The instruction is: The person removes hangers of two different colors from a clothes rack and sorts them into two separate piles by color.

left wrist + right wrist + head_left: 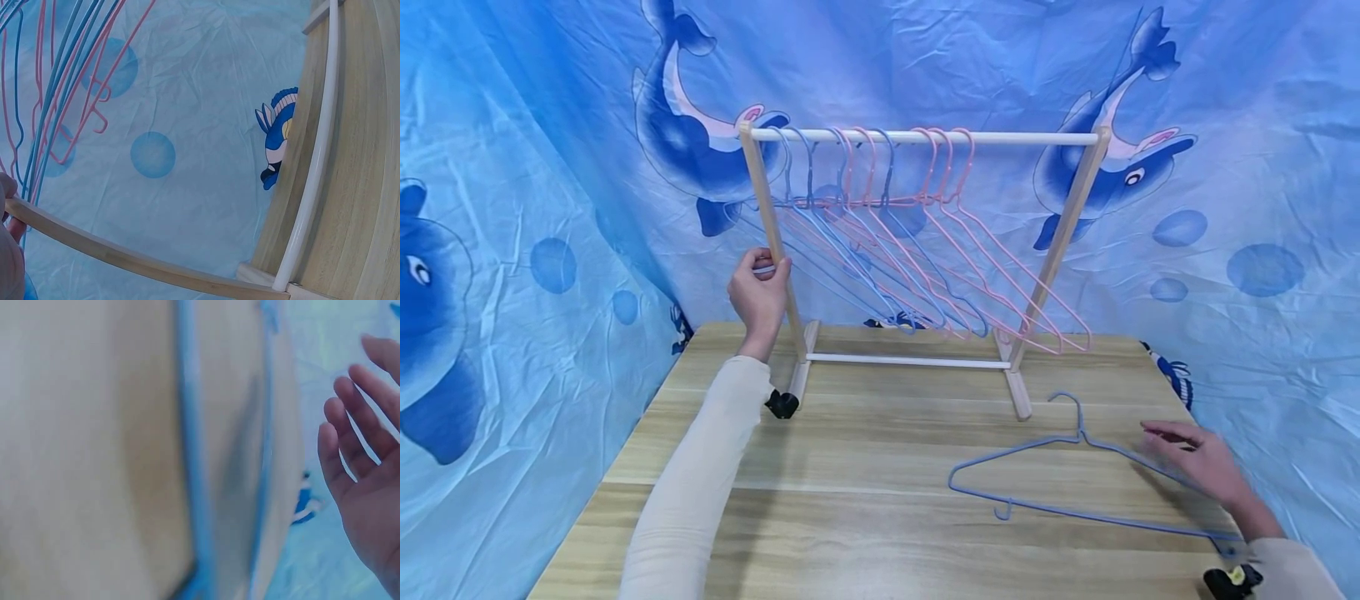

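Observation:
My left hand (pixel 758 293) grips the left wooden post (pixel 761 185) of a small clothes rack, fingers curled behind it and thumb at its front. In the left wrist view part of that hand (pixel 11 253) shows around the post (pixel 137 262). On the table's right side lies a blue clothes hanger (pixel 1080 421), its hook pointing toward the rack. Over the hanger's right shoulder, my right hand (pixel 1198 467) is held with loosely extended fingers and nothing in it. The right wrist view shows those fingers (pixel 364 425) spread apart, with the blurred hanger (pixel 194 425) beside them.
Several pink hangers (pixel 972 154) and blue hangers (pixel 891 158) hang from the rack's white top bar (pixel 1030 138). A lower white bar (pixel 910 361) joins its feet on the wooden table (pixel 865 467). Behind hangs a blue dolphin-print cloth (pixel 970 75).

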Demonstrator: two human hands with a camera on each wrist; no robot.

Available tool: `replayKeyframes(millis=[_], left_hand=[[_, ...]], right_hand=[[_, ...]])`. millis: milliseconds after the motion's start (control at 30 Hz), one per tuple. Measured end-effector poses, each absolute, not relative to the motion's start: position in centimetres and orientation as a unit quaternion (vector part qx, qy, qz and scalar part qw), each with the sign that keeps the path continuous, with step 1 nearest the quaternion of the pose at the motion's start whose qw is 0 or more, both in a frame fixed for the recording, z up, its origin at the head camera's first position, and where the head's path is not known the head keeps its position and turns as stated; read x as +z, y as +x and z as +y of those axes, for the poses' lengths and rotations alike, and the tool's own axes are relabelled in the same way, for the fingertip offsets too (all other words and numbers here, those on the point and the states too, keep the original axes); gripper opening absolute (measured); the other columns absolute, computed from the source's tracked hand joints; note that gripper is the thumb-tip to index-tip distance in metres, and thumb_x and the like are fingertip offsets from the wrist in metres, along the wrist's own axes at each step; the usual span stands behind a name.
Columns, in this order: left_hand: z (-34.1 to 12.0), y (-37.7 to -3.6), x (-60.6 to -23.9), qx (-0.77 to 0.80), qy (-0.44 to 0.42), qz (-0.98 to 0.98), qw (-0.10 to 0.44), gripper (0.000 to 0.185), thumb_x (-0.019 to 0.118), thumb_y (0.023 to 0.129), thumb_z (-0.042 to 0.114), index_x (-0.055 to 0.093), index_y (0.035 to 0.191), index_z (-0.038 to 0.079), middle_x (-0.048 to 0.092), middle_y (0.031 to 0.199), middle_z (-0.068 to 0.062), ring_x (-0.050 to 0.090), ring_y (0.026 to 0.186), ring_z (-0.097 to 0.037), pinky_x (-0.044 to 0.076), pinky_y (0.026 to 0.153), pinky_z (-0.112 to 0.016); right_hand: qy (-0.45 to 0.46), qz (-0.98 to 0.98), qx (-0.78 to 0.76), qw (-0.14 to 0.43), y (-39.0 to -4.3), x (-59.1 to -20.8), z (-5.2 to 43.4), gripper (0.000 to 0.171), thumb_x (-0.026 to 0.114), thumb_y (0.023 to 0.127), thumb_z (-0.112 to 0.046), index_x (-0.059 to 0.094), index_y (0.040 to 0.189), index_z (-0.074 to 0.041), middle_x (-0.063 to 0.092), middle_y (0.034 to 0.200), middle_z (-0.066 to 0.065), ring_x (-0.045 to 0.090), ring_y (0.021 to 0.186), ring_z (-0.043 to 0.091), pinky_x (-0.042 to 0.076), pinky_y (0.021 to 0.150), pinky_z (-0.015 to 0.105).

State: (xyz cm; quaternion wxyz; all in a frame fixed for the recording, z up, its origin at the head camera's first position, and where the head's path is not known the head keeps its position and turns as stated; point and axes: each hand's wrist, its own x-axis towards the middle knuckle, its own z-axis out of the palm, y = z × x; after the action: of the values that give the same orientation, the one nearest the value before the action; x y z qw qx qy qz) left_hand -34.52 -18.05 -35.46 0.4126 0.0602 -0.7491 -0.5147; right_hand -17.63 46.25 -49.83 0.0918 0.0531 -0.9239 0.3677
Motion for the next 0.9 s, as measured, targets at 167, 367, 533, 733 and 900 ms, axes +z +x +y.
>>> replayKeyframes(millis=[167, 367, 533, 733, 900], left_hand=[[-18.1, -34.5, -35.5, -0.513, 0.060, -0.752, 0.411, 0.029, 0.076, 0.093, 0.028, 0.072, 0.110, 0.006, 0.075, 0.104, -0.010, 0.074, 0.090, -0.023, 0.062, 0.082, -0.034], [-18.1, -34.6, -35.6, -0.516, 0.064, -0.749, 0.410, 0.027, 0.077, 0.093, 0.026, 0.072, 0.110, 0.005, 0.075, 0.104, -0.011, 0.074, 0.091, -0.025, 0.062, 0.083, -0.034], [-18.2, -34.5, -35.5, -0.514, 0.063, -0.750, 0.413, 0.028, 0.077, 0.093, 0.026, 0.072, 0.110, 0.005, 0.075, 0.104, -0.011, 0.074, 0.091, -0.025, 0.062, 0.083, -0.036], [-18.1, -34.4, -35.4, -0.514, 0.061, -0.750, 0.412, 0.028, 0.077, 0.093, 0.026, 0.072, 0.111, 0.005, 0.075, 0.104, -0.011, 0.074, 0.091, -0.024, 0.061, 0.083, -0.035], [-18.1, -34.3, -35.4, -0.516, 0.058, -0.750, 0.411, 0.029, 0.077, 0.093, 0.028, 0.072, 0.111, 0.004, 0.075, 0.105, -0.012, 0.074, 0.091, -0.025, 0.062, 0.083, -0.035]], right_hand=[[0.041, -0.899, 0.421, 0.113, -17.6, -46.4, 44.6, 0.039, 0.063, 0.103, -0.023, 0.064, 0.134, 0.001, 0.064, 0.103, -0.036, 0.063, 0.087, -0.012, 0.054, 0.068, 0.013], [0.042, -0.867, 0.480, 0.132, -18.2, -41.3, 42.0, 0.038, 0.063, 0.103, -0.020, 0.064, 0.138, -0.006, 0.065, 0.110, -0.034, 0.069, 0.086, -0.007, 0.054, 0.073, 0.010], [0.036, -0.854, 0.499, 0.143, -19.4, -36.3, 39.4, 0.040, 0.062, 0.104, -0.026, 0.063, 0.140, -0.010, 0.068, 0.107, -0.030, 0.068, 0.091, -0.008, 0.055, 0.076, 0.010], [0.053, -0.863, 0.477, 0.157, -21.2, -31.9, 36.7, 0.048, 0.060, 0.104, -0.032, 0.059, 0.142, -0.003, 0.065, 0.108, -0.031, 0.066, 0.093, -0.009, 0.053, 0.075, 0.007], [0.053, -0.872, 0.463, 0.148, -22.5, -29.4, 34.4, 0.055, 0.060, 0.103, -0.041, 0.057, 0.144, -0.006, 0.062, 0.113, -0.027, 0.065, 0.094, -0.009, 0.052, 0.077, 0.005]])
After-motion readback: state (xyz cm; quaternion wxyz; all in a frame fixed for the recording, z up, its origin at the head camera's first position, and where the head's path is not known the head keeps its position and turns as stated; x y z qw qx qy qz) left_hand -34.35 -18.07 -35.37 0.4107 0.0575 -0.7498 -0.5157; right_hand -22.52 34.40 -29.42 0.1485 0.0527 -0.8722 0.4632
